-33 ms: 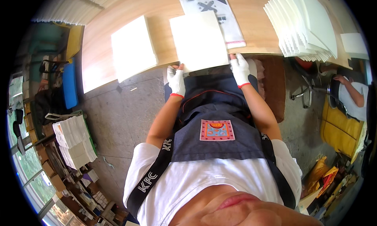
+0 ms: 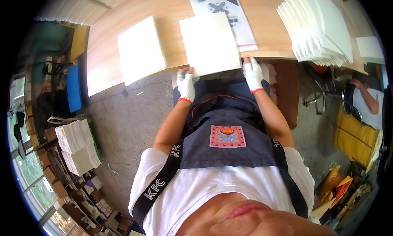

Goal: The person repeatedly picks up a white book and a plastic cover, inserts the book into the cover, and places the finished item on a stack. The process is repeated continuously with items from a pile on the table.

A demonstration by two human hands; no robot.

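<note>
A white stack of paper (image 2: 211, 43) lies at the table's front edge, its near end reaching over my lap. My left hand (image 2: 186, 84), in a white glove with a red cuff and bare fingertips, is closed at the stack's near left corner. The thumb touches the paper there, and the other fingers are partly hidden. Just off the near right corner is my right hand (image 2: 252, 72), gloved alike, its fingers stretched forward with a small gap to the paper. Partly under the stack's far side lies a clear plastic-wrapped package (image 2: 245, 33) with dark printing.
Another white paper stack (image 2: 141, 51) rests on the wooden table (image 2: 102, 60) to the left. Fanned white sheets (image 2: 313, 31) stand at the right. Bundled paper (image 2: 77, 148) sits low on the left. A person (image 2: 370, 98) sits at far right beside a yellow padded seat (image 2: 356, 137).
My right hand has come slightly away from the stack's right edge. My left hand stays at its corner. The whole view has shifted a little.
</note>
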